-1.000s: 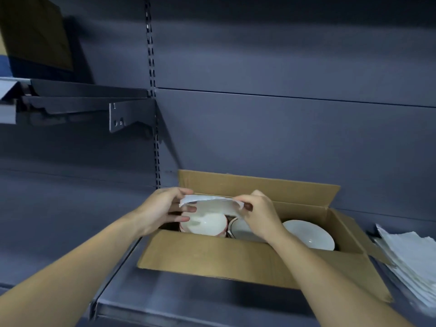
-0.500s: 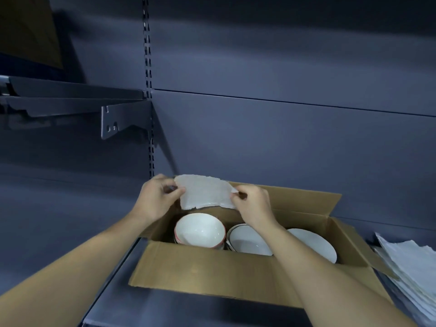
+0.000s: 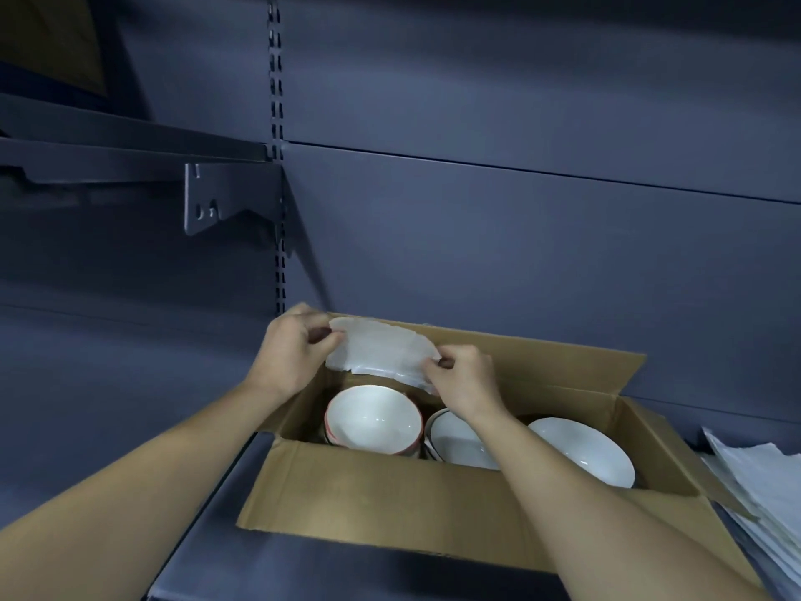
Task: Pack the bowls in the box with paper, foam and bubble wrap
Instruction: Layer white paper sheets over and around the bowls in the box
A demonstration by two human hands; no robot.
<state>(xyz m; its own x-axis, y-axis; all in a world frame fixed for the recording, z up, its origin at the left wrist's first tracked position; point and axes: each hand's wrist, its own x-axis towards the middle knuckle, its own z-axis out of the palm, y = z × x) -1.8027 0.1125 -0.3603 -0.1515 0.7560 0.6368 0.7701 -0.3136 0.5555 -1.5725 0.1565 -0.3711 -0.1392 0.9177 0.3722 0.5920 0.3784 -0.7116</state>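
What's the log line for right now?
left hand: pinches white sheet | right hand: pinches white sheet | box: open, bowls inside

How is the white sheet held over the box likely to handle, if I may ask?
Probably floppy: the white sheet bows between the left hand and right hand. Likely light, since pinches alone carry it. Ragged edges suggest easy tearing.

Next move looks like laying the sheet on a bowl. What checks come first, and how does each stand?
1. Ends of the sheet pinched by left hand and right hand: ok.
2. The sheet held above the left bowl: ok.
3. The left bowl upright, uncovered: ok.
4. Flaps of the box open: ok.
5. Padding under the left bowl: cannot tell.
6. Spare paper stack right of the box: ok.
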